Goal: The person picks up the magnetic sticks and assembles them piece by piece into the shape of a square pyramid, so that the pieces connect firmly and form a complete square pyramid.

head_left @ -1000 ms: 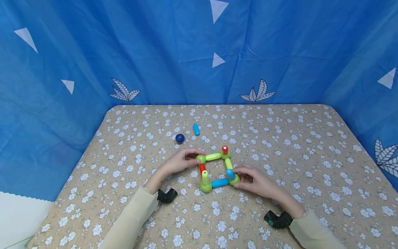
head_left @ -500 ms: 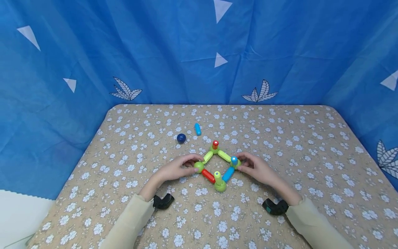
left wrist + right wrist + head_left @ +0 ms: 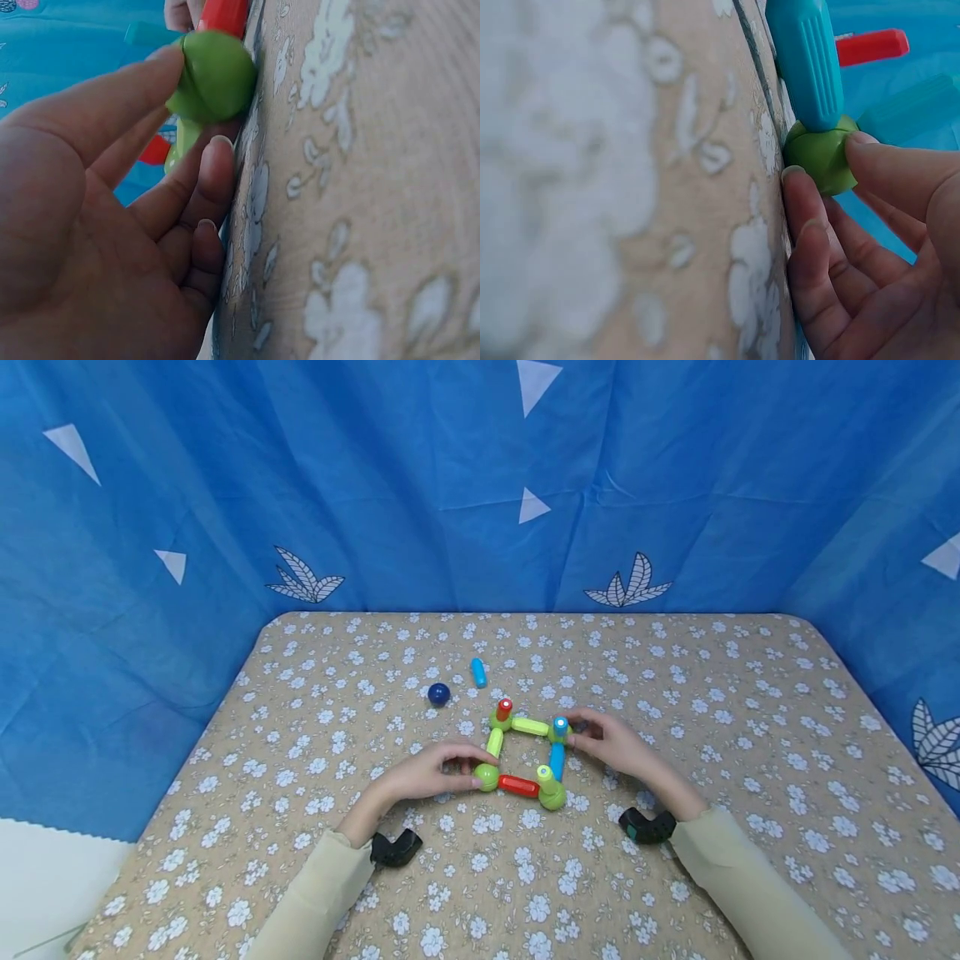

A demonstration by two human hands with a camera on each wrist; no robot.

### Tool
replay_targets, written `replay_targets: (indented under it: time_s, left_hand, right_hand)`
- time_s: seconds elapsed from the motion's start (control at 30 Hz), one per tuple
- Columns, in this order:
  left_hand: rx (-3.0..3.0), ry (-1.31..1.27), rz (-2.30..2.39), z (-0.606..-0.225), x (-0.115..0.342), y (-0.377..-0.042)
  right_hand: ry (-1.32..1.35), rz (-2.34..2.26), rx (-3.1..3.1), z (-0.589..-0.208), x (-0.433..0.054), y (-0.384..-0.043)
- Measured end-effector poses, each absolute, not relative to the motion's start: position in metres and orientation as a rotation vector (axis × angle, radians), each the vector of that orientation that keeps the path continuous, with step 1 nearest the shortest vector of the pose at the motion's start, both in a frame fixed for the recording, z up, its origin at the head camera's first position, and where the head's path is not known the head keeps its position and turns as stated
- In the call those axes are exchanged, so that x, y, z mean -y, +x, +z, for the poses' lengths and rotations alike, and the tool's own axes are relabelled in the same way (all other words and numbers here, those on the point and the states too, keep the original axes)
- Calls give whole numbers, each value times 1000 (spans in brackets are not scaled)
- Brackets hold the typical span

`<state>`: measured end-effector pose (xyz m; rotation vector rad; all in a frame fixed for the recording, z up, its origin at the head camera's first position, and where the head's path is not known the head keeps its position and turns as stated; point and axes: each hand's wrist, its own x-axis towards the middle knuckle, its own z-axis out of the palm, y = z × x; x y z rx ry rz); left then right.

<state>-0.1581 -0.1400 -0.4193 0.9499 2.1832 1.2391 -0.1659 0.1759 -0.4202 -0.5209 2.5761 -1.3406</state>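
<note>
A square frame of toy rods and green balls lies flat on the table. My left hand [image 3: 442, 770] grips the near-left green ball [image 3: 217, 75] between thumb and fingers; no rod stands on that ball. At the far-right corner my right hand [image 3: 611, 743] pinches another green ball [image 3: 821, 161], which carries an upright blue rod [image 3: 560, 727]. An upright red rod [image 3: 504, 710] rises from the far-left ball, and an upright yellow-green rod [image 3: 546, 778] from the near-right one. The sides are a red rod [image 3: 519, 786], a blue rod [image 3: 557, 762] and two yellow-green rods [image 3: 530, 727].
Behind the frame lie a loose dark blue ball [image 3: 438, 694] and a loose blue rod [image 3: 478, 672]. A flowered cloth covers the table [image 3: 750, 718]. Blue curtains [image 3: 450, 485] hang around its back and sides. Each wrist wears a black camera band [image 3: 396, 848].
Both hands have turned the frame counterclockwise by about a quarter turn. My right hand moved away from me and my left hand came nearer, each still holding its ball.
</note>
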Motion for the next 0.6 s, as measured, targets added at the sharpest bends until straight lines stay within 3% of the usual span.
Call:
replay_targets:
  time_s: [0.6]
  left_hand:
    - [-2164, 1014, 1232, -421, 133, -156]
  right_hand:
    - [-379, -1590, -2349, -431, -178, -179]
